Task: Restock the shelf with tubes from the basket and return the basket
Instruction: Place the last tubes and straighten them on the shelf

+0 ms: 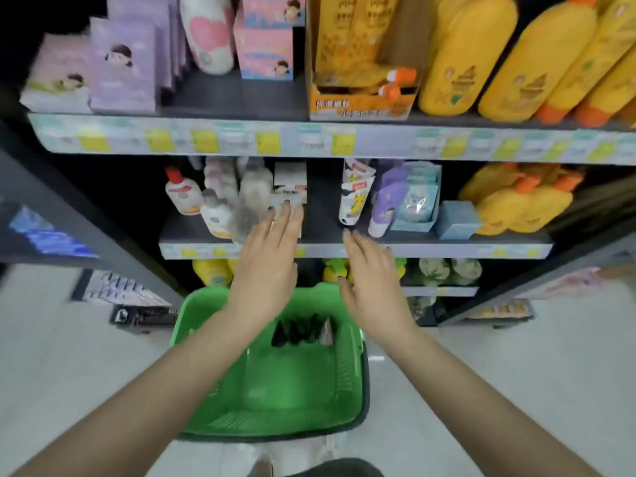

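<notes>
Both hands reached forward with straight, empty fingers: the left hand had its fingertips against a small white box on the middle shelf, and the right hand hovered just before that shelf's edge. Below them on the floor stood the green basket, a few dark tubes lying at its far end. Two upright tubes stood on the shelf to the right of a bare gap.
</notes>
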A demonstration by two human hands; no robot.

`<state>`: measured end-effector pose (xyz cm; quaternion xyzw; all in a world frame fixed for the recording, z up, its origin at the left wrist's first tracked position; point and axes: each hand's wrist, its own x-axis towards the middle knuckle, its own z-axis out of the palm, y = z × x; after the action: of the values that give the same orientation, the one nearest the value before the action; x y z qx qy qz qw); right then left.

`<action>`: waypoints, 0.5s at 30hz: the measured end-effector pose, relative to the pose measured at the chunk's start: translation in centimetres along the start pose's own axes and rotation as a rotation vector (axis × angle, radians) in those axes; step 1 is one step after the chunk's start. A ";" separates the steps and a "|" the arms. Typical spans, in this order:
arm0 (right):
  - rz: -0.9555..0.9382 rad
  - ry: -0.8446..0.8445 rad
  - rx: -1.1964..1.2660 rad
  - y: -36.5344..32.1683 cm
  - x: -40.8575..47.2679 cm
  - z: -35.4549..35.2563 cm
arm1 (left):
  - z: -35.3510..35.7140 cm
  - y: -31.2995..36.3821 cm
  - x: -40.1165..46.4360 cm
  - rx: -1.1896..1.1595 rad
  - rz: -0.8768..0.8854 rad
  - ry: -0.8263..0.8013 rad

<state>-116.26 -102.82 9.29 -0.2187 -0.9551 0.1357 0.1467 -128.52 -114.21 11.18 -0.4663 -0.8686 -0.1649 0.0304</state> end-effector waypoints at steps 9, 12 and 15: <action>0.155 -0.311 -0.007 2.5 -4.7 7.2 | 12.0 -5.6 -6.6 -0.079 -0.335 -0.443; 0.174 -0.362 -0.012 3.3 -5.6 9.4 | 17.3 -7.9 -8.1 -0.121 -0.485 -0.606; 0.182 -0.370 -0.012 4.1 -6.7 11.5 | 22.5 -9.6 -9.1 -0.140 -0.596 -0.709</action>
<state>-112.81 -104.55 -4.11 -0.2764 -0.9428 0.1807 -0.0457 -129.02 -119.31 -14.37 -0.2249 -0.9083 -0.0549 -0.3485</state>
